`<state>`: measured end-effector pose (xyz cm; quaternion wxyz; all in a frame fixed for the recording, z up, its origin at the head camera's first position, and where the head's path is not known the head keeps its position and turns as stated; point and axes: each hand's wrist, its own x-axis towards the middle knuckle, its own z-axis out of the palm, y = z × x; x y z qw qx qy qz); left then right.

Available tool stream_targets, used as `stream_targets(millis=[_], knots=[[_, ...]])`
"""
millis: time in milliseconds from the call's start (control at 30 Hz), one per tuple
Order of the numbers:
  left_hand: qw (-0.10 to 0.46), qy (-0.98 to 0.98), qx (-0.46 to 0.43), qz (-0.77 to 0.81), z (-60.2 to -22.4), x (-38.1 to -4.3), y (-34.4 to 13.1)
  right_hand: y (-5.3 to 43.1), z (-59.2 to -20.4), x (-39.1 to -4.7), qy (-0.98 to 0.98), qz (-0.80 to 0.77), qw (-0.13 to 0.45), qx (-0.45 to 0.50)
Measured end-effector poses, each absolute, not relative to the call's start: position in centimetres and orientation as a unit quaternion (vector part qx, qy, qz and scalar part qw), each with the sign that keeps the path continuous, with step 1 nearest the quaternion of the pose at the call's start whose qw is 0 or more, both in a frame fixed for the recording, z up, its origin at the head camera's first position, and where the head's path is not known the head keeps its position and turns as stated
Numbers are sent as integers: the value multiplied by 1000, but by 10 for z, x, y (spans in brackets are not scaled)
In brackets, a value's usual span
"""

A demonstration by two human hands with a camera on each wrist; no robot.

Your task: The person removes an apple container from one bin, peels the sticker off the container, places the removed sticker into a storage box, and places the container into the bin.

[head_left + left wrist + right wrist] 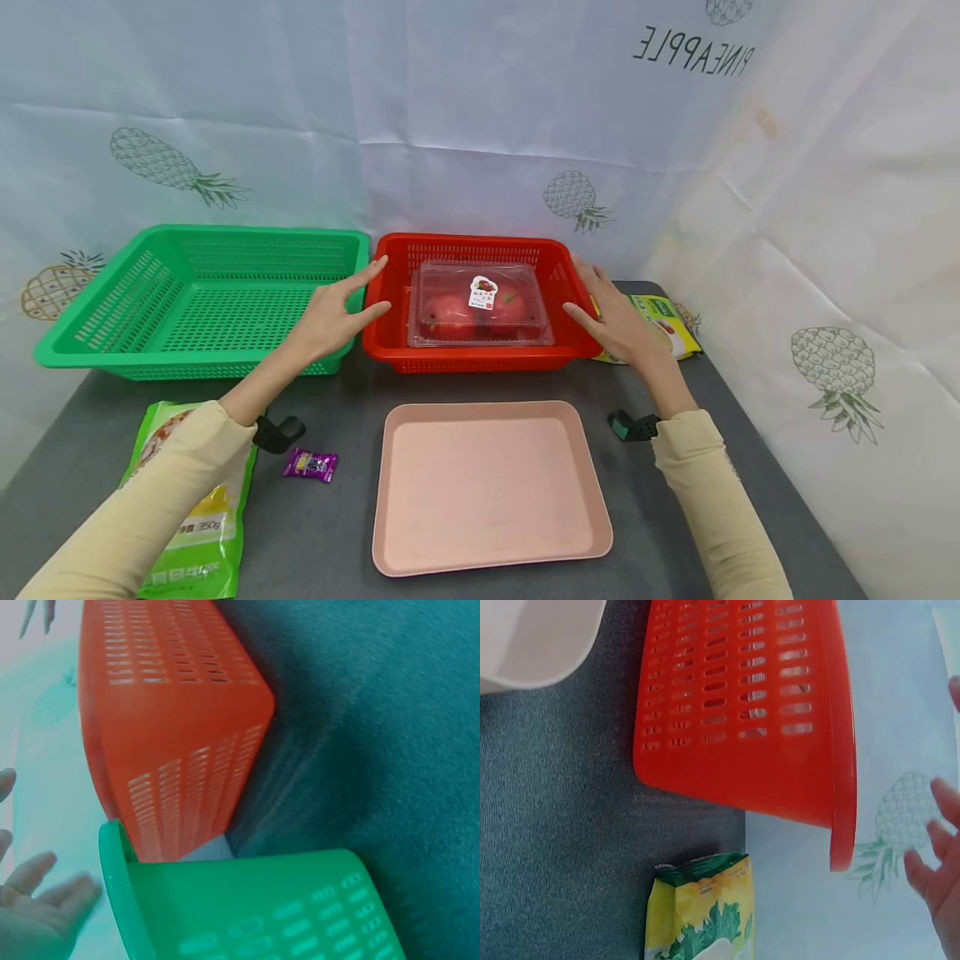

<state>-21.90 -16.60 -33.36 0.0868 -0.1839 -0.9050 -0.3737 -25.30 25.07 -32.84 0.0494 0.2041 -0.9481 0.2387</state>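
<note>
Watching remotely, I see left hand (327,315) and right hand (619,321) apart, fingers extended, near opposite rims of red basket (472,358), just beside green basket (157,362), a gap behind tray (491,487).

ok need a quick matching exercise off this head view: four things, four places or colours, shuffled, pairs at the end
Things:
1. Box
2. Tray
3. Candy
4. Yellow bag

Place or colour:
A. Purple
B. Beside the red basket, near the right hand
C. Pink
D. Inside the red basket

Pairs: 1-D, 2-C, 3-A, 4-B
</note>
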Motion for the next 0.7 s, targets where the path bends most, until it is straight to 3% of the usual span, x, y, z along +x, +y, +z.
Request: stream_targets(millis=[300,567,700], knots=[[26,-891,-185,-414,-330,-223,-158,255,-329,-256,-889,373,32,262],[-4,-897,-188,-399,-325,-230,-145,248,-324,-263,-835,486,-118,231],[-13,-897,-195,-396,-324,-233,-134,247,-323,-267,-850,460,-152,207]])
